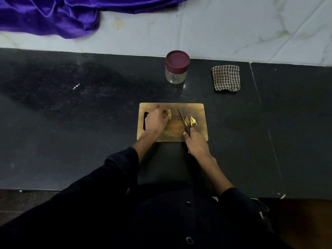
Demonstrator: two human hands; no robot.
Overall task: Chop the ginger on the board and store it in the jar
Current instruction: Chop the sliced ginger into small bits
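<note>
A wooden cutting board lies on the black counter in front of me. My left hand rests on the board's left half, its fingers closed on a piece of ginger. My right hand grips the black handle of a knife whose blade points away from me across the middle of the board. A small pile of cut ginger strips lies just right of the blade. A clear glass jar with a maroon lid on it stands behind the board.
A folded checked cloth lies to the right of the jar. Purple satin fabric is heaped on the pale ledge at the back left. The black counter stretches to both sides of the board.
</note>
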